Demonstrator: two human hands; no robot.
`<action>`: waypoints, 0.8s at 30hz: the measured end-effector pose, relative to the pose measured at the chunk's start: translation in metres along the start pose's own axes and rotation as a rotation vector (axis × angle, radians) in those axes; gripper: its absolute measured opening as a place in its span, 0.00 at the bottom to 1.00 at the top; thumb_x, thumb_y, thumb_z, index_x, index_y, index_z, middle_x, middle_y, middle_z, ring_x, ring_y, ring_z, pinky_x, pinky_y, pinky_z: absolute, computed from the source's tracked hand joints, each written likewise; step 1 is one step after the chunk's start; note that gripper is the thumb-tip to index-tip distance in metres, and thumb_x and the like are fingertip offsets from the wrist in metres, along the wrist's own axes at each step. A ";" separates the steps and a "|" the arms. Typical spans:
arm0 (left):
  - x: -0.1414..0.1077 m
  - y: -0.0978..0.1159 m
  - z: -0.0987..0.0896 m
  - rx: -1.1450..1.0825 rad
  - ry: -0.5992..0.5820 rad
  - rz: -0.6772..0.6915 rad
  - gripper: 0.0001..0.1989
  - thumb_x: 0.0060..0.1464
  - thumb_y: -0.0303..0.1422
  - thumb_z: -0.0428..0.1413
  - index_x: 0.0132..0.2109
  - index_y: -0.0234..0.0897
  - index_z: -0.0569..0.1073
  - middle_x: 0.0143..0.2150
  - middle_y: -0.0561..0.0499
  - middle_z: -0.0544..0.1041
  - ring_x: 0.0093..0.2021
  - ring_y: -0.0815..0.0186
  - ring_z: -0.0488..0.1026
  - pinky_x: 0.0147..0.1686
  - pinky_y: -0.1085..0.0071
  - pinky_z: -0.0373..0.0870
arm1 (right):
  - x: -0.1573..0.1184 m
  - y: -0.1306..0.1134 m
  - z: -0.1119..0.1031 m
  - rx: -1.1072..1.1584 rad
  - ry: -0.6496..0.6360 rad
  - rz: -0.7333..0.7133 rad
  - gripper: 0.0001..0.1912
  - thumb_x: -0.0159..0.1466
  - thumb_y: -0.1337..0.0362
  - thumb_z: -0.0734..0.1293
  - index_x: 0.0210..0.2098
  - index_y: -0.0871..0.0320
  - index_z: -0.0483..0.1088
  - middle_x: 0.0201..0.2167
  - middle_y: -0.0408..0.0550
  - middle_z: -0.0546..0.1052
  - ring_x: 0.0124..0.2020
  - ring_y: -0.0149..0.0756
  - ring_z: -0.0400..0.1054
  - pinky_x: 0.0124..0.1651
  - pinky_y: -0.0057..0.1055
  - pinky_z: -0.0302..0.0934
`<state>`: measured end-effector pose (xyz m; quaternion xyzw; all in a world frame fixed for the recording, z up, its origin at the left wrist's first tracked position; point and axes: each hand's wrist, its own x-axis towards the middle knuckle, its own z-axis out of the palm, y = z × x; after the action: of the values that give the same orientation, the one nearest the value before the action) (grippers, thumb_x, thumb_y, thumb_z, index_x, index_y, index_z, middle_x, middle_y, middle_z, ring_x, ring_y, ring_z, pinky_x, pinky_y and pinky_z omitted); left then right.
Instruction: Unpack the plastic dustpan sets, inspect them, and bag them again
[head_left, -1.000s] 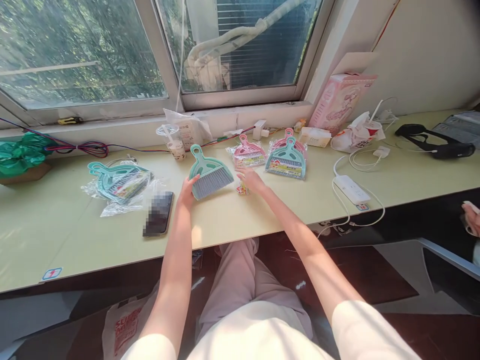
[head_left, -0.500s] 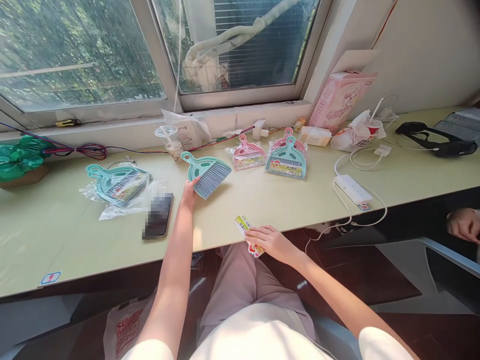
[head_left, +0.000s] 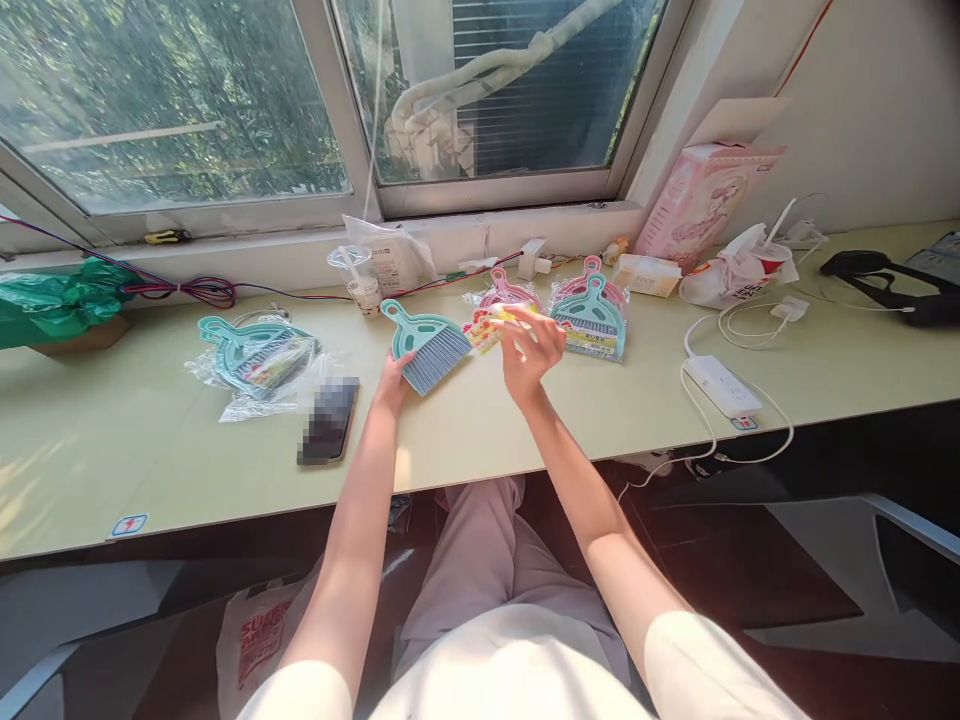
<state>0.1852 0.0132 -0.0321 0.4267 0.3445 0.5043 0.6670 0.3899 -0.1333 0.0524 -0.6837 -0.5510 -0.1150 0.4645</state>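
Observation:
My left hand point(head_left: 391, 382) grips a teal hand brush point(head_left: 435, 358) with grey bristles by its lower left edge, its looped handle pointing up and left. Whether a dustpan lies behind it I cannot tell. Raised over the table, my right hand point(head_left: 534, 352) pinches a colourful printed label card point(head_left: 489, 325), close to the right end of the bristles. Behind the card, a pink brush-and-dustpan set point(head_left: 499, 285) in clear wrap is partly covered. Just right of my right hand is a wrapped teal brush-and-dustpan set point(head_left: 592, 315), overlapping a pink one.
At the left lie teal brush-and-dustpan sets point(head_left: 255, 350) with loose clear wrap, then a phone point(head_left: 330, 420). A drink cup point(head_left: 360, 280) stands by the window. To the right are a power strip point(head_left: 722, 387) with cables, a pink box point(head_left: 701, 200) and a black headset point(head_left: 892, 290).
My right hand has lifted the label card from the table's front edge up and forward, near the brush. My left hand still holds the brush. The view has shifted slightly.

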 end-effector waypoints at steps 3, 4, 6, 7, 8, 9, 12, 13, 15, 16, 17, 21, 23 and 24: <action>-0.002 0.001 0.001 -0.026 -0.001 0.024 0.28 0.40 0.34 0.67 0.50 0.38 0.71 0.48 0.45 0.77 0.48 0.57 0.75 0.48 0.62 0.72 | 0.004 -0.015 0.051 0.034 -0.200 -0.117 0.19 0.72 0.59 0.54 0.51 0.44 0.74 0.55 0.44 0.74 0.61 0.46 0.59 0.63 0.50 0.42; -0.003 0.001 0.001 -0.033 -0.003 0.027 0.28 0.40 0.34 0.67 0.50 0.37 0.71 0.48 0.45 0.78 0.47 0.57 0.75 0.48 0.62 0.72 | 0.001 -0.018 0.064 0.033 -0.274 -0.173 0.19 0.72 0.60 0.54 0.52 0.43 0.74 0.55 0.43 0.74 0.61 0.45 0.59 0.63 0.49 0.42; -0.003 0.001 0.001 -0.046 -0.005 0.020 0.28 0.40 0.35 0.67 0.51 0.37 0.71 0.45 0.46 0.79 0.44 0.58 0.76 0.46 0.62 0.72 | -0.008 -0.017 0.084 0.018 -0.396 -0.278 0.19 0.72 0.62 0.55 0.53 0.43 0.73 0.56 0.41 0.74 0.60 0.43 0.59 0.63 0.47 0.42; -0.003 0.002 0.001 -0.054 -0.005 0.011 0.29 0.40 0.35 0.67 0.51 0.37 0.71 0.44 0.46 0.79 0.43 0.58 0.77 0.45 0.62 0.72 | -0.012 -0.014 0.091 0.008 -0.435 -0.319 0.19 0.71 0.64 0.55 0.53 0.43 0.73 0.56 0.41 0.73 0.60 0.42 0.59 0.63 0.46 0.41; -0.003 0.002 0.001 -0.061 -0.003 0.002 0.30 0.40 0.35 0.67 0.52 0.37 0.70 0.44 0.46 0.79 0.42 0.59 0.77 0.44 0.62 0.73 | -0.015 -0.010 0.095 0.001 -0.462 -0.354 0.20 0.71 0.66 0.55 0.53 0.44 0.73 0.57 0.40 0.72 0.60 0.41 0.59 0.64 0.47 0.41; -0.003 0.003 0.001 -0.066 -0.002 -0.005 0.31 0.41 0.36 0.67 0.53 0.38 0.70 0.44 0.46 0.79 0.41 0.59 0.77 0.44 0.62 0.73 | -0.017 -0.005 0.099 -0.002 -0.480 -0.380 0.20 0.70 0.69 0.56 0.53 0.44 0.73 0.58 0.39 0.72 0.61 0.41 0.58 0.64 0.47 0.40; -0.002 0.005 0.001 -0.070 -0.010 -0.001 0.32 0.43 0.37 0.67 0.56 0.38 0.68 0.46 0.45 0.78 0.42 0.59 0.77 0.44 0.60 0.73 | -0.014 0.010 0.105 0.027 -0.520 -0.407 0.22 0.67 0.74 0.57 0.50 0.46 0.75 0.59 0.39 0.72 0.60 0.39 0.59 0.64 0.46 0.44; -0.001 0.005 0.001 -0.069 -0.012 0.007 0.33 0.44 0.37 0.67 0.57 0.38 0.67 0.46 0.45 0.78 0.42 0.59 0.77 0.44 0.60 0.73 | -0.012 0.013 0.106 0.043 -0.530 -0.402 0.23 0.67 0.74 0.57 0.50 0.46 0.75 0.58 0.39 0.72 0.59 0.39 0.60 0.63 0.45 0.45; 0.000 0.006 0.001 -0.067 -0.016 0.021 0.35 0.43 0.37 0.67 0.58 0.38 0.67 0.47 0.44 0.78 0.43 0.58 0.77 0.45 0.61 0.73 | -0.009 0.016 0.108 0.066 -0.535 -0.382 0.23 0.67 0.74 0.57 0.50 0.46 0.75 0.58 0.37 0.72 0.59 0.37 0.61 0.63 0.43 0.47; 0.000 0.006 0.002 -0.065 -0.021 0.021 0.35 0.43 0.37 0.67 0.58 0.38 0.66 0.47 0.44 0.78 0.43 0.58 0.77 0.44 0.61 0.73 | -0.008 0.016 0.109 0.073 -0.534 -0.375 0.23 0.67 0.74 0.57 0.50 0.46 0.75 0.58 0.36 0.72 0.60 0.37 0.60 0.64 0.43 0.47; 0.000 0.006 0.003 -0.062 -0.029 0.017 0.36 0.42 0.37 0.68 0.59 0.38 0.66 0.47 0.44 0.78 0.43 0.58 0.77 0.44 0.61 0.73 | -0.008 0.015 0.109 0.078 -0.532 -0.369 0.23 0.67 0.73 0.57 0.50 0.45 0.75 0.58 0.35 0.72 0.60 0.37 0.60 0.64 0.42 0.46; -0.003 0.008 0.007 -0.053 -0.071 0.003 0.38 0.42 0.37 0.68 0.60 0.37 0.65 0.47 0.43 0.79 0.43 0.57 0.77 0.45 0.60 0.72 | -0.011 0.009 0.108 0.097 -0.517 -0.353 0.23 0.67 0.73 0.57 0.52 0.43 0.73 0.58 0.35 0.72 0.61 0.37 0.60 0.65 0.44 0.43; -0.004 0.008 0.008 -0.045 -0.088 0.014 0.38 0.42 0.36 0.68 0.60 0.37 0.65 0.47 0.42 0.79 0.44 0.57 0.77 0.45 0.59 0.72 | -0.012 0.008 0.108 0.109 -0.511 -0.352 0.24 0.67 0.73 0.56 0.52 0.43 0.73 0.58 0.35 0.72 0.61 0.38 0.60 0.66 0.45 0.42; -0.004 0.008 0.009 -0.038 -0.094 0.017 0.38 0.42 0.35 0.68 0.60 0.36 0.65 0.46 0.42 0.79 0.44 0.56 0.77 0.46 0.59 0.72 | -0.013 0.008 0.109 0.115 -0.510 -0.349 0.25 0.66 0.74 0.56 0.52 0.43 0.73 0.57 0.35 0.72 0.61 0.38 0.60 0.66 0.45 0.42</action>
<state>0.1889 0.0081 -0.0206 0.4399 0.2994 0.4960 0.6861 0.3538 -0.0586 -0.0193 -0.5581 -0.7645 0.0136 0.3225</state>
